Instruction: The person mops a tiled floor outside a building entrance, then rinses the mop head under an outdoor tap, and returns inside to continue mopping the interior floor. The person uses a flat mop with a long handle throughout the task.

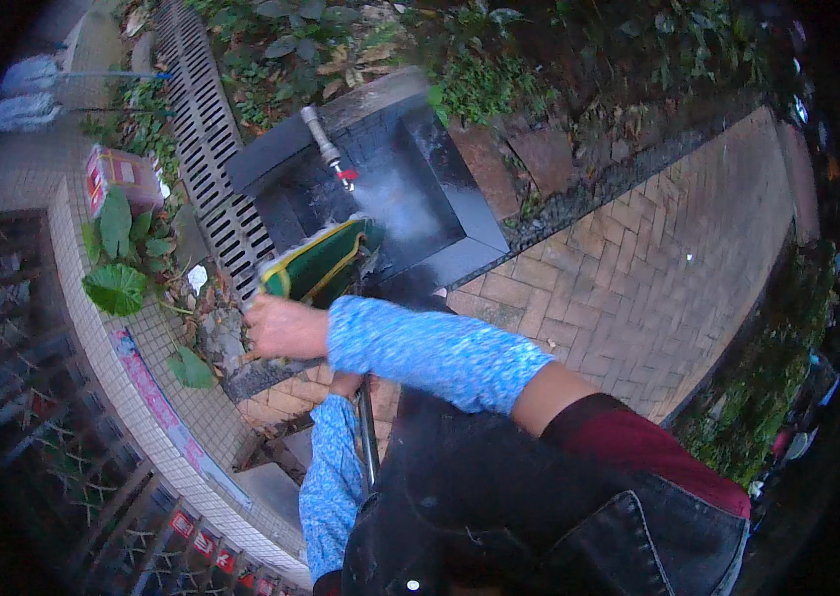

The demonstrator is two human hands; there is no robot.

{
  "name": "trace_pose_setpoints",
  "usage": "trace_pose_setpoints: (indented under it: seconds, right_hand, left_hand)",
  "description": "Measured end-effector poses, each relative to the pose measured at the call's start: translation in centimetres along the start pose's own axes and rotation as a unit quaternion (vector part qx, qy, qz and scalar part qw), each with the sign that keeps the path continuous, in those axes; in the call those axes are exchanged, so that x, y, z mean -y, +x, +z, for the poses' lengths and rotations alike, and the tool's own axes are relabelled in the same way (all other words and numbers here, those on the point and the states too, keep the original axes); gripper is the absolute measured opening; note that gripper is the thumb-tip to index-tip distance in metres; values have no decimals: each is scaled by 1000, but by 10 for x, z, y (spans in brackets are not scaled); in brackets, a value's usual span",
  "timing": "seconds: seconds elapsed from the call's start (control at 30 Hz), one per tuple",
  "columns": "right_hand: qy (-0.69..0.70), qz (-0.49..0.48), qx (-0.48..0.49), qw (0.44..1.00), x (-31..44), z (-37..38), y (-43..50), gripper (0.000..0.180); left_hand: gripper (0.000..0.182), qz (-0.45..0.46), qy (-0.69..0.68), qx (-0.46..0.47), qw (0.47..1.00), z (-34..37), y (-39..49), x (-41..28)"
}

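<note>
A green flat-mop pad (pixel 319 268) with yellow trim and a whitish fringe is tilted over the near left edge of a black stone basin (pixel 479 216). My right hand (pixel 286 328) is closed at the pad's near left end. Below it, my left hand (pixel 349 383) grips the metal mop pole (pixel 367 432), partly hidden by my right forearm. Both forearms wear blue patterned sleeve covers. A tap (pixel 345 176) with a red handle points into the basin, just beyond the pad. Whitish, blurred water shows inside the basin.
A slotted drain grate (pixel 200 119) runs along the basin's left side. Further left are a taped box (pixel 126 179), broad leaves and a tiled wall ledge (pixel 115 402). Two string mops (pixel 29 93) lie at upper left. Brick paving (pixel 613 261) extends right; plants grow behind.
</note>
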State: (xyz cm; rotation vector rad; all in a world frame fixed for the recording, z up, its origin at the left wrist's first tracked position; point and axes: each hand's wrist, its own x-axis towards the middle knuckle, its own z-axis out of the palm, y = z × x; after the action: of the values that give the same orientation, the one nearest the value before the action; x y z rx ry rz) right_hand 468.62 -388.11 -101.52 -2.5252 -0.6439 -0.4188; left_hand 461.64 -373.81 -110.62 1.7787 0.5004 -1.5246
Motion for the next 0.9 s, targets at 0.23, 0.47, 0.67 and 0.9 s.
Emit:
trace_pose_setpoints:
  seconds: [0.23, 0.47, 0.67, 0.9]
  right_hand:
    - [158, 114, -215, 957, 33, 24, -57, 31]
    - [384, 609, 142, 680, 18, 70, -283, 27]
    - [724, 628, -79, 275, 22, 143, -302, 71]
    - [801, 428, -416, -56, -75, 189, -279, 79]
  left_hand:
    - [14, -31, 344, -176, 922, 14, 62, -3]
    - [18, -42, 177, -36, 983, -46, 18, 18]
    - [22, -89, 103, -68, 988, -67, -157, 42]
    - [26, -225, -372, 134, 891, -58, -314, 84]
